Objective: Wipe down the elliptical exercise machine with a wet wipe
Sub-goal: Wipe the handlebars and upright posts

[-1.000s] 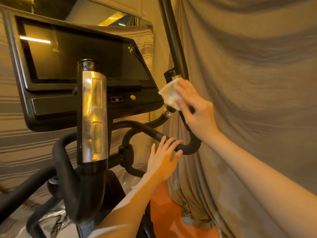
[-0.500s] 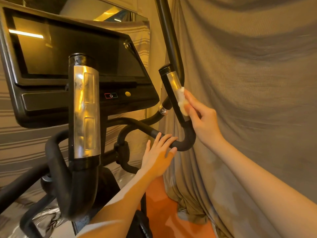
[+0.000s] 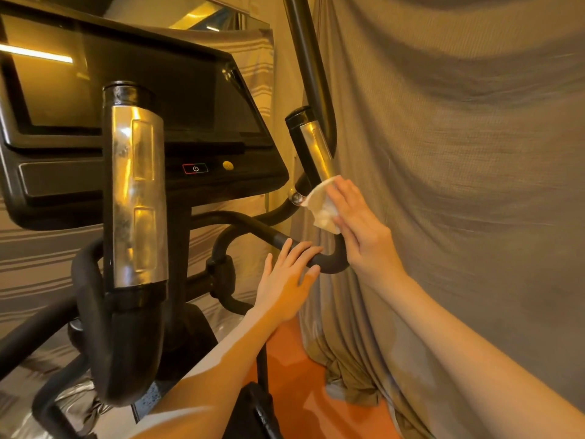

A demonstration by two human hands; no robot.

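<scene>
Right hand (image 3: pixel 361 229): fingers nearly straight and held together, pressing a white wet wipe (image 3: pixel 321 207) flat against the lower end of the right handlebar grip (image 3: pixel 313 147). The wipe is crumpled and sits between the fingers and the bar, just below the shiny metal sensor plate on that grip. Whether the thumb curls behind the bar is hidden.

Left hand (image 3: pixel 285 280): fingers extended and slightly spread, fingertips resting on the black curved bar (image 3: pixel 332 264) where it bends up into the right grip. It holds nothing.

The two hands are close together, left below right, both forearms reaching in from the bottom of the frame.

Elliptical machine: the left handlebar grip (image 3: pixel 136 191) stands upright in the near foreground, with a smudged, reflective metal plate and a black cap. Behind it is the black console screen (image 3: pixel 158 83), tilted back, with a power button (image 3: pixel 195 168) and a small yellow button (image 3: pixel 228 165) on the panel beneath. A tall black upright arm (image 3: pixel 307 58) rises behind the right grip.

Surroundings: a grey-brown cloth (image 3: pixel 459 153) hangs along the right side, bunched at the bottom. Orange floor (image 3: pixel 300 391) shows below the hands.
</scene>
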